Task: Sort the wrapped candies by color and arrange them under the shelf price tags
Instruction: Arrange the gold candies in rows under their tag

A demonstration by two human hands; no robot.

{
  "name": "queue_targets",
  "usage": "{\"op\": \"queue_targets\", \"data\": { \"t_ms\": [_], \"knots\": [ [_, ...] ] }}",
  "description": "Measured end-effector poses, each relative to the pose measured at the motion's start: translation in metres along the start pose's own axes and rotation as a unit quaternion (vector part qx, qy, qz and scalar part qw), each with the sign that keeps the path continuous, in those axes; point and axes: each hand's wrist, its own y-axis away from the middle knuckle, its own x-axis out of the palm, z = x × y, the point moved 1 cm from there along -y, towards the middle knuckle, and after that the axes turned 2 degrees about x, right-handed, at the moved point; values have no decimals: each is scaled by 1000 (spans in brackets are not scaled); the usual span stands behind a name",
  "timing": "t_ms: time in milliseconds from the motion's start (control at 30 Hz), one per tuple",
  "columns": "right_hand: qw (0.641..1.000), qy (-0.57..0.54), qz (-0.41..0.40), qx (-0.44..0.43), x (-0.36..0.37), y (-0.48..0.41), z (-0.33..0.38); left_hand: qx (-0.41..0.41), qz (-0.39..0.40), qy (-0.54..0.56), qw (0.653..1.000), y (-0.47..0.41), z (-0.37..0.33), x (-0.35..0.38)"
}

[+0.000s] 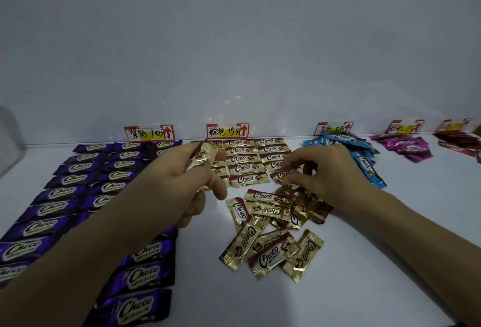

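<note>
— Purple candies [135, 274] lie closest, in long rows on the left side of the white shelf [390, 222]. What is beside them?
— A messy pile of gold candies [270, 235] in the middle. Some lie on top of each other.
— What do the hands do?
— The left hand [182, 188] is up above the shelf. Its fingers curl round a small bunch of gold wrappers [205, 155]. The right hand [328, 170] is low, at the far edge of the pile. Its fingertips pinch one gold candy [279, 175] at the near end of the neat rows.
— What neat rows?
— The gold rows [244, 160] under the middle price tag [227, 131]. The purple rows reach up to the left tag [148, 133].
— And further right?
— Blue candies [359, 149] in a heap under the blue tag [334, 128]. Then pink candies [408, 144], then red candies [458, 139] at the edge, all near the back wall.
</note>
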Motion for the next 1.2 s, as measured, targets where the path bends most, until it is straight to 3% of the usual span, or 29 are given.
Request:
{"op": "queue_targets", "data": {
  "t_ms": [100,200,300,367,400,467,500,600,800,967,1200],
  "knots": [
    [999,-13,-14,28,-6,2,-8,28,-11,22,999,1,-2,-2],
    [999,-1,44,23,-4,2,-17,17,6,25,1000,0,-3,-3],
    [998,-22,45,30,0,2,-21,-72,130,-146,978,-33,54,-27],
    [999,-21,39,30,3,2,-20,-114,198,-84,970,-60,102,-35],
    [999,-20,39,29,4,1,-20,-111,186,-38,976,-49,96,-36],
    [998,-24,42,29,4,1,-18,-3,113,1,994,-12,37,-17],
    [998,-26,44,29,4,1,-19,5,37,16,999,-21,27,-11],
    [998,-15,51,27,3,2,-18,63,10,64,996,-13,19,-6],
    [998,-7,52,26,4,2,-18,46,-21,13,999,-3,8,-5],
    [999,-20,-17,27,2,-1,-14,23,-37,28,999,1,7,-5],
    [997,59,44,-9,10,-2,-17,-1,-38,34,999,2,1,-6]
  ]
}}
